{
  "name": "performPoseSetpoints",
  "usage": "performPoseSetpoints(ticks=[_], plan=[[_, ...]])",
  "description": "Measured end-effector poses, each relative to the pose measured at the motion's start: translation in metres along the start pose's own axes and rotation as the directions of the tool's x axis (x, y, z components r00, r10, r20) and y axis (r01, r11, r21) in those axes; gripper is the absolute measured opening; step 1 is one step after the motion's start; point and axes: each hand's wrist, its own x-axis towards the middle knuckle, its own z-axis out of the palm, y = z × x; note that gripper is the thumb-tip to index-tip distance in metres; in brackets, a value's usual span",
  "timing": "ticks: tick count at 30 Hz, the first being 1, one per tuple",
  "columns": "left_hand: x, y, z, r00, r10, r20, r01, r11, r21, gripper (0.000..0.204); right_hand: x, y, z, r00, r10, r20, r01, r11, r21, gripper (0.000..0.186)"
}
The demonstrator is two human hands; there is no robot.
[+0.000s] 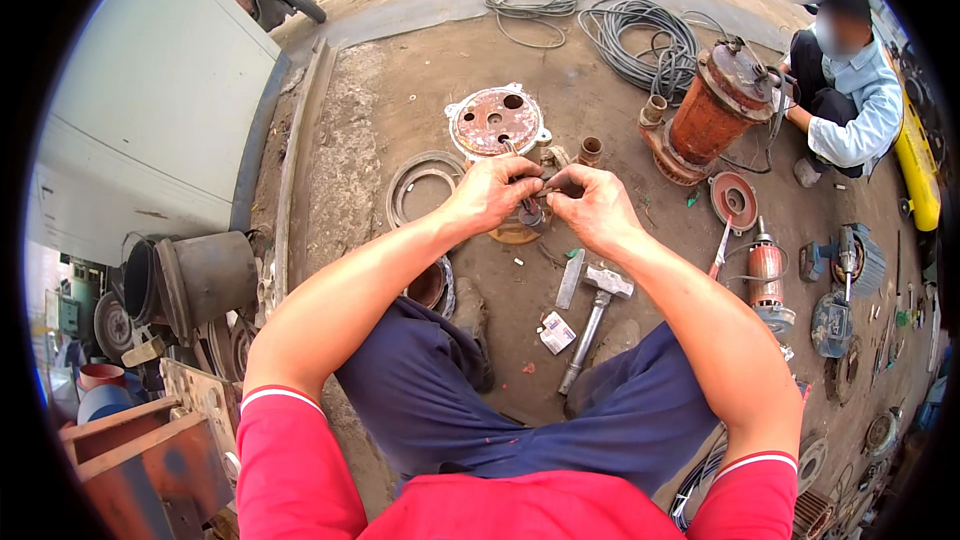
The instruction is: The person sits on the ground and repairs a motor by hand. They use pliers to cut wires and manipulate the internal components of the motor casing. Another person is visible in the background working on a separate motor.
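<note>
My left hand [493, 198] and my right hand [597, 208] meet in front of me, fingertips close together. Both are closed in a pinch on thin wires [509, 146], which come up at the near side of a round rusty flange cover [496, 120] with holes and lugs. Fingers hide most of the wires and their ends. Beneath the hands, a dark cylindrical piece [531, 215] shows in part. Just beyond my right hand stands a short brass-coloured pipe fitting [590, 150]. A metal ring [414, 180] lies left of the cover.
Between my feet lie a hammer [596, 325], a flat metal strip [570, 280] and a small white packet [556, 333]. A red-brown pump [712, 112] stands at the right, with a person [850, 100] crouching beside it. Cable coils [640, 40] lie beyond; a metal cabinet [150, 90] rises left.
</note>
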Motion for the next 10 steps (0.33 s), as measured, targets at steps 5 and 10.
performPoseSetpoints(ticks=[5,10], plan=[[-0.005,-0.001,-0.003,0.994,0.071,0.087,-0.073,0.997,0.018,0.037,0.002,0.000,0.003,0.998,0.025,-0.053,-0.020,0.994,0.109,0.019],[-0.008,0.016,-0.002,0.992,-0.013,0.125,-0.008,0.986,0.168,0.054,0.006,0.011,0.003,0.998,-0.010,-0.067,0.017,0.994,0.106,0.021]])
